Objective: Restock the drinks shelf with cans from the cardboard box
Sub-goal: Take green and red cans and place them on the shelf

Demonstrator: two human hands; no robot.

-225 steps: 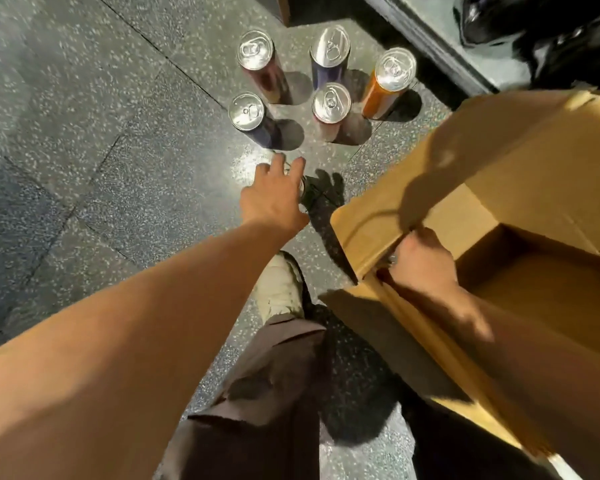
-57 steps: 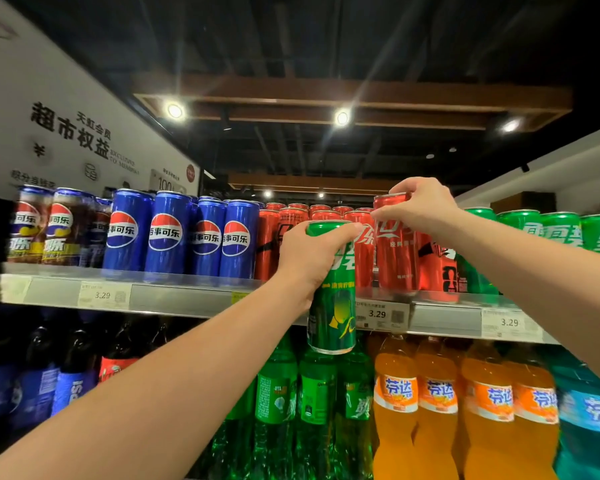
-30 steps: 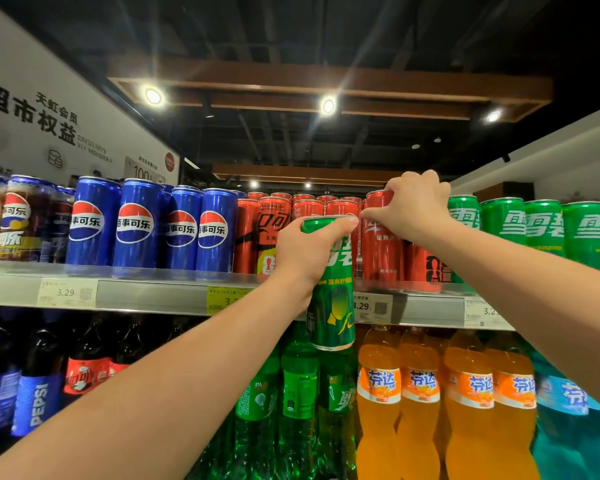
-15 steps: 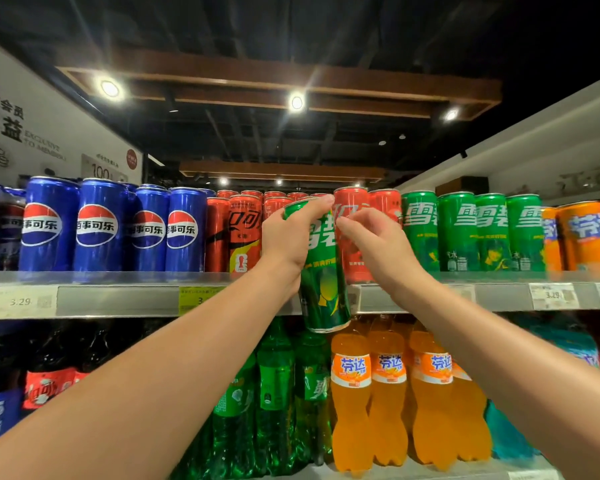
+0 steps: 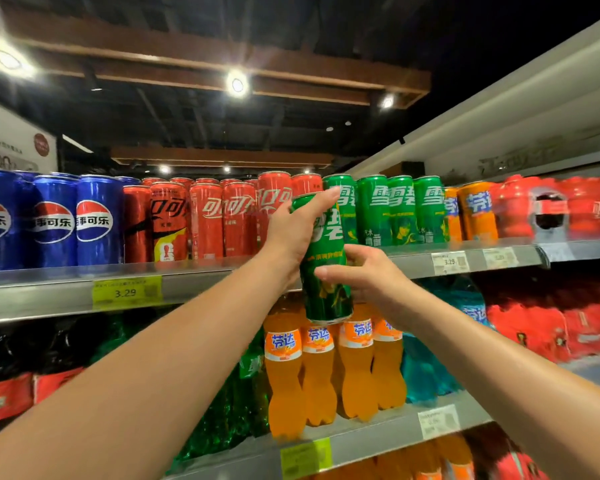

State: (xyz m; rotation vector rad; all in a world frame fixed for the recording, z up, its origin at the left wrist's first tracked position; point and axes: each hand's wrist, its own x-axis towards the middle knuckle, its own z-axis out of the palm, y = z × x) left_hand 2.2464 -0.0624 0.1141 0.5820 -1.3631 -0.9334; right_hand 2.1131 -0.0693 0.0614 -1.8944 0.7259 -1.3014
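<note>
Left hand (image 5: 291,233) wraps the top of the green can (image 5: 326,275), right hand (image 5: 364,275) pinches its middle; it hangs tilted before the front edge of the shelf (image 5: 66,292). Lifted carelessly, its base could clip that edge or topple red cans (image 5: 222,220).

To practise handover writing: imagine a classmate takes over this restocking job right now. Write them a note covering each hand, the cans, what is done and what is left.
The left hand grips the can near its top.
The right hand holds the same can at mid-height.
The can is slightly tilted, in front of the shelf edge, not on it.
Done: one can is up at shelf level.
Left: stand it with the green row. The box is out of view, so remaining stock is unknown.
</note>
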